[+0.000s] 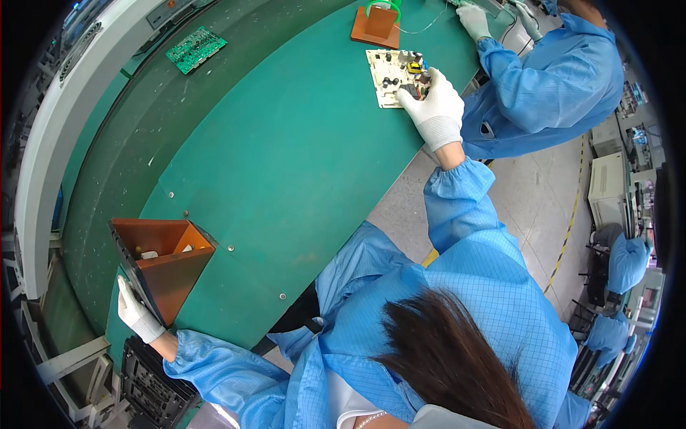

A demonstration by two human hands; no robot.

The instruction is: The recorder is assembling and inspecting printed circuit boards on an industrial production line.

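My right hand (437, 109), in a white knit glove, is closed on the right edge of a cream circuit board (386, 66). The board carries black cylinders, a yellow-wrapped part and other components; the thumb reaches over its lower right part. Far off to the left, my gloved left hand (137, 314) lies along the outer side of an open-topped brown box (171, 275) with dark edges. Its fingers are stretched out against that dark side. Inside the box are a few small white pieces, too small to name.
A brown stand (376, 28) with a green ring sits beyond the cream board. On the dark green belt (136, 150) lies a green circuit board (196, 48). A co-worker in blue (550, 79) works at the upper right. Black trays (153, 382) stand at lower left.
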